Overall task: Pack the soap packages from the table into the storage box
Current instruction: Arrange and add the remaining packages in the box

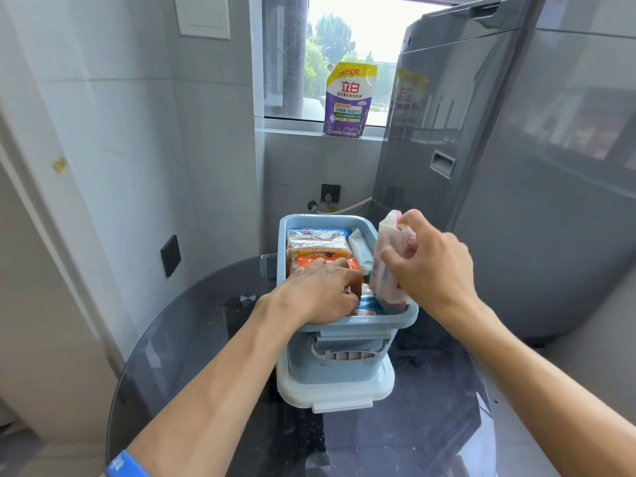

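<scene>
right hand (430,270) up over the near right corner of the storage box (347,359), fingers (392,263) curled round a soft, crinkly pink-and-white soap package (390,259), which stands on end with its lower edge down inside the box against the right wall. left hand (321,292) is palm down in the box's near left part, its fingers bent down among the packs; whether they pinch anything i cannot tell, the tips are hidden.

just beyond the left fingers lies a glossy orange soap pack (321,261), flat and rectangular, and past that a clear-wrapped orange bar (318,244), both shiny film. between the two hands a pale, slim white-green pack (359,247) stands on edge along the right wall. under the left fingers, a blue-striped wrapper (370,306) peeks out.

the box is smooth pale blue plastic, rounded rim, moulded handle on the near end, and it sits in a white lid or tray (335,390) with a front latch. beneath is a round, dark glass bench (192,339), smooth edge curving away left of the left wrist, open surface on both sides.

far beyond the fingers, a purple detergent pouch (349,99) stands on the window sill; a grey glossy appliance (516,166) rises close to the right of the right hand.
</scene>
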The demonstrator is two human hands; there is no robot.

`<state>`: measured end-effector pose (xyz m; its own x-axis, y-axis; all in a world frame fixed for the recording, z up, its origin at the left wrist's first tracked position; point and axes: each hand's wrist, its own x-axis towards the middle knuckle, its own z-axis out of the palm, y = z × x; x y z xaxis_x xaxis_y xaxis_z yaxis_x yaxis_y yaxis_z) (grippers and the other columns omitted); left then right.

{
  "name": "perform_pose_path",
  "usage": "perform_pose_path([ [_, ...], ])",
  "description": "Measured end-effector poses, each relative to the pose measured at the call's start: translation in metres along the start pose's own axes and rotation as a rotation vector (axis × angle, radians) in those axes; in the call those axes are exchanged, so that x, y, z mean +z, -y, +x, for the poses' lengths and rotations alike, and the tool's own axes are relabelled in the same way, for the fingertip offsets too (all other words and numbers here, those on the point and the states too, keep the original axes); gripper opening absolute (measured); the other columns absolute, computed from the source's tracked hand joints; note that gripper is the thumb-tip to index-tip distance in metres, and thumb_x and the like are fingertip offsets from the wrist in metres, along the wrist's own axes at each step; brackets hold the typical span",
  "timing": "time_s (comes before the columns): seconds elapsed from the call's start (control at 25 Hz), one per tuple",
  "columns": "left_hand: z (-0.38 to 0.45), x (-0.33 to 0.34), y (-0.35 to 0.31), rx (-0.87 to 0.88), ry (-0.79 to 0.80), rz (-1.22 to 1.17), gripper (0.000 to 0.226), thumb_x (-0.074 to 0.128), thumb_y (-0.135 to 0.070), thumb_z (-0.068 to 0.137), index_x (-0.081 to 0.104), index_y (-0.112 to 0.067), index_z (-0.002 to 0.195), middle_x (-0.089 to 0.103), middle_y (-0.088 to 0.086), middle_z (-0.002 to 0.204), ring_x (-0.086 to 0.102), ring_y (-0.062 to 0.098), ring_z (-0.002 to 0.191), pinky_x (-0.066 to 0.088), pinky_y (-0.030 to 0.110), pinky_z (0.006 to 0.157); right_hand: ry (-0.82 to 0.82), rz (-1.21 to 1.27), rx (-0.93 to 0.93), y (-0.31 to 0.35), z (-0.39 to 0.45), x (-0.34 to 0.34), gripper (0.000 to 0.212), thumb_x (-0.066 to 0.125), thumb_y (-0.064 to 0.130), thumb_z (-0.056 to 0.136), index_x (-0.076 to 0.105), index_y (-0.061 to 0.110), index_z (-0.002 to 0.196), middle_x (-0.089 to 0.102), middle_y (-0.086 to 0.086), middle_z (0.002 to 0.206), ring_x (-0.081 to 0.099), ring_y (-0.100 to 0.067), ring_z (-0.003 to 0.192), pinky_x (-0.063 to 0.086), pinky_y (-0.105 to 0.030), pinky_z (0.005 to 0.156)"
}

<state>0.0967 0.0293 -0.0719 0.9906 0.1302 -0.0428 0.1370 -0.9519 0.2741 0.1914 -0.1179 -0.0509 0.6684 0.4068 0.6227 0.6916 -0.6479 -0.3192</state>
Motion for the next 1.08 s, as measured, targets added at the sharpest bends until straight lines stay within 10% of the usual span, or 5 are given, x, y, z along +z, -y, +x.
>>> perform_pose_path([
  [0.48, 0.002, 0.002, 0.006, -0.013, -0.065, -0.11, 0.029, 0.053, -0.033, 0.089, 0.066, -0.03, 0.114, 0.061, -0.002, 0.126, 0.052, 0.024, 0.114, 0.046, 0.042, 0.095, 0.738, -0.301, 0.027, 0.008, 0.045, 0.026, 0.019, 0.046, 0.038, 0.084, 0.052, 0.028, 0.068, 0.062, 0.008, 0.073, 0.056, -0.01, 0.062, 0.035, -0.025, 0.048],
  [0.88, -0.018, 0.001, 0.015, -0.037, -0.287, -0.173, 0.016, 0.061, -0.033, 0.085, 0.075, -0.029, 0.094, 0.065, -0.011, 0.092, 0.062, 0.013, 0.087, 0.05, 0.03, 0.076, 0.086, 0.088, -0.123, 0.006, -0.013, 0.01, 0.02, 0.05, 0.04, 0.093, 0.057, 0.024, 0.1, 0.064, 0.0, 0.074, 0.057, -0.026, 0.067, 0.041, -0.035, 0.056],
  [1.08, -0.018, 0.004, 0.016, -0.04, -0.302, -0.169, 0.018, 0.061, -0.035, 0.087, 0.074, -0.029, 0.098, 0.06, -0.012, 0.093, 0.06, 0.012, 0.089, 0.042, 0.028, 0.073, 0.139, 1.043, 0.277, -0.022, -0.06, -0.023, 0.009, 0.054, 0.035, 0.099, 0.061, 0.03, 0.096, 0.063, 0.008, 0.077, 0.057, -0.009, 0.068, 0.05, -0.026, 0.057],
])
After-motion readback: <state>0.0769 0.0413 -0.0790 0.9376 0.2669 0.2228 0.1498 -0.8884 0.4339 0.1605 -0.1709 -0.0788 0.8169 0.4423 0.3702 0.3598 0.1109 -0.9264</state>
